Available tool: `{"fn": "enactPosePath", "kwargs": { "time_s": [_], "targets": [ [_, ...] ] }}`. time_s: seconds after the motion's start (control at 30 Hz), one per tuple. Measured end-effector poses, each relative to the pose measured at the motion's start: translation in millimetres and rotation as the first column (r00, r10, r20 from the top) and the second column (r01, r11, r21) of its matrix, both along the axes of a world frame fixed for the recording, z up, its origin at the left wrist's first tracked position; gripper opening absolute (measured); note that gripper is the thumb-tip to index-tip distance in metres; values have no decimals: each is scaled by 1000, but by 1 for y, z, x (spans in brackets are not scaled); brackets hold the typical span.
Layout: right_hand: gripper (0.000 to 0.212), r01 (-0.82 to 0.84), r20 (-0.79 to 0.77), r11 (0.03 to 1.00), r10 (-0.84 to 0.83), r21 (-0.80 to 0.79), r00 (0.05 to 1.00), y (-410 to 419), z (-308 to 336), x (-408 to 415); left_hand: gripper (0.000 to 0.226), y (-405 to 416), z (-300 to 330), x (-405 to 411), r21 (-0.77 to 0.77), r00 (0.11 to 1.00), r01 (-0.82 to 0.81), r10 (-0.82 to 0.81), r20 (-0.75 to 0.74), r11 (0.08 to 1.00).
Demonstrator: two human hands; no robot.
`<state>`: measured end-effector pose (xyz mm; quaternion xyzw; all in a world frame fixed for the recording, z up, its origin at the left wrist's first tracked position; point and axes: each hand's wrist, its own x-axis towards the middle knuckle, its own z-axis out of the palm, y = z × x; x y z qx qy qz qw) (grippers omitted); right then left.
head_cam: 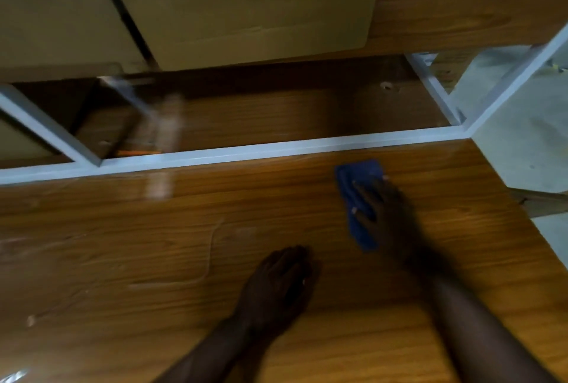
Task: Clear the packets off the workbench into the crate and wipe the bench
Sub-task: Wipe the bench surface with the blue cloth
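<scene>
- Nearest the camera, the left hand [276, 284] is rested on the wood-grain tabletop [123, 259]; its fingers look loosely curled with nothing held, though blur hides the detail.
- Further out and to the right, the right hand [384, 213] is pressed flat on a blue cloth [358, 198], its fingers spread straight over the fabric rather than gripped round it.
- The cloth is folded into a strip, with its long axis run from near to far and its far end close to the grey metal frame rail [246, 152] at the tabletop's back edge.
- Bare tabletop is seen stretching widely to the left of both hands; the right edge lies near the right forearm.
- Beyond the rail, a lower wooden shelf [276, 112] is seen.
- Farthest away, two cardboard boxes [246, 4] are set side by side, shut, so their contents cannot be told.
</scene>
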<state>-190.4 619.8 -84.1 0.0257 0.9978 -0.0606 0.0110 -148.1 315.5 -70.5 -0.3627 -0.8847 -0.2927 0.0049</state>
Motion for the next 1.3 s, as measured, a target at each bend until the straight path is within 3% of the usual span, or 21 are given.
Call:
{"fn": "enactPosePath", "kwargs": {
  "time_s": [0.1, 0.2, 0.27, 0.33, 0.4, 0.47, 0.53, 0.7, 0.77, 0.87, 0.97, 1.1, 1.2, 1.3],
  "targets": [
    [69, 292, 34, 956, -292, -5, 956, -21, 6, -39, 30, -12, 4, 7, -16, 1000, 9, -9, 4, 1000],
    [71, 320, 72, 947, -317, -26, 946, -74, 7, -69, 33, -19, 6, 12, -33, 999, -21, 21, 28, 999],
    [69, 183, 58, 983, -183, 2, 981, -109, 5, -67, 33, -25, 4, 15, -32, 999, -41, 42, 20, 999],
    [69, -54, 65, 998, 52, 24, 996, -132, 5, -46, 35, -34, 2, 18, -65, 998, -57, 59, 38, 996],
    [66, -308, 69, 950, 305, 46, 950, -133, 8, -17, 33, -47, -2, 22, -78, 997, -53, 58, 60, 996],
    [64, -409, 73, 911, 405, 45, 911, -117, 9, 6, 32, -58, -3, 26, -91, 995, -53, 60, 80, 994],
    [64, -319, 69, 946, 315, 59, 947, -95, 8, 5, 32, -68, -1, 28, -103, 993, -73, 82, 87, 992],
    [68, 137, 34, 991, -137, -3, 990, -122, 3, -43, 37, -73, 1, 33, -136, 983, -110, 128, 133, 985],
    [67, 92, 58, 996, -91, -19, 994, -153, 2, -46, 36, -72, 1, 33, -132, 984, -114, 130, 122, 985],
    [65, -140, 42, 990, 140, 3, 989, -182, -1, -1, 37, -79, 1, 38, -123, 985, -112, 127, 119, 986],
    [63, -267, 50, 963, 265, 38, 963, -161, 3, 57, 38, -93, 0, 46, -120, 978, -150, 165, 130, 981],
    [66, -20, 14, 997, 19, 72, 1000, -109, -2, 41, 36, -101, 0, 51, -117, 978, -167, 179, 103, 979],
    [66, 174, 51, 985, -175, 19, 983, -120, -3, 14, 37, -101, 0, 52, -110, 980, -163, 174, 99, 980],
    [66, 103, 57, 995, -104, 10, 993, -157, 0, 25, 36, -102, -3, 53, -107, 978, -171, 182, 100, 979]
  ]
}}
